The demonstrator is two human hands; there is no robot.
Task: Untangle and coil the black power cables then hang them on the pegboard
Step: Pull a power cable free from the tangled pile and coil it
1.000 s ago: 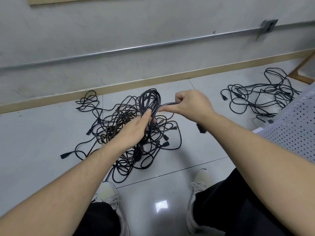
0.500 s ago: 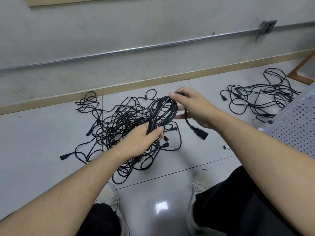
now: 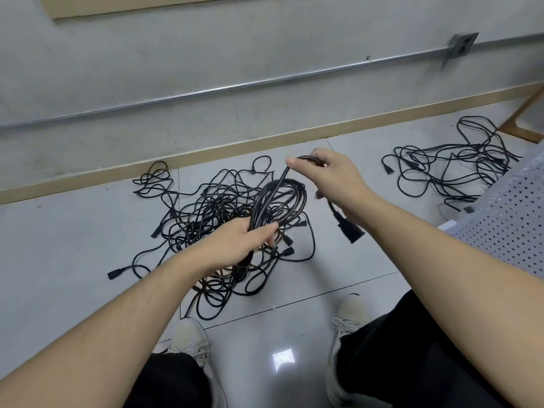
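Observation:
My left hand [image 3: 235, 244] grips a coiled bundle of black power cable [image 3: 279, 201], its loops standing up out of the fist. My right hand [image 3: 329, 175] holds the free end of that cable above the coil, thumb and fingers curled round it; the cable's black plug [image 3: 350, 231] dangles below my right wrist. Under both hands a large tangle of black cables [image 3: 206, 219] lies on the floor. A white pegboard [image 3: 512, 225] shows at the right edge.
A second, smaller tangle of black cables [image 3: 447, 169] lies on the floor at the right, near a wooden frame leg [image 3: 521, 119]. A wall with a metal conduit [image 3: 235, 83] and wooden skirting runs behind. My shoes [image 3: 191, 340] stand just before the pile.
My right hand has swung the cable's free end from beside the coil up and over its top. The coil in my left hand has tilted and sunk lower. The plug now hangs under my right wrist.

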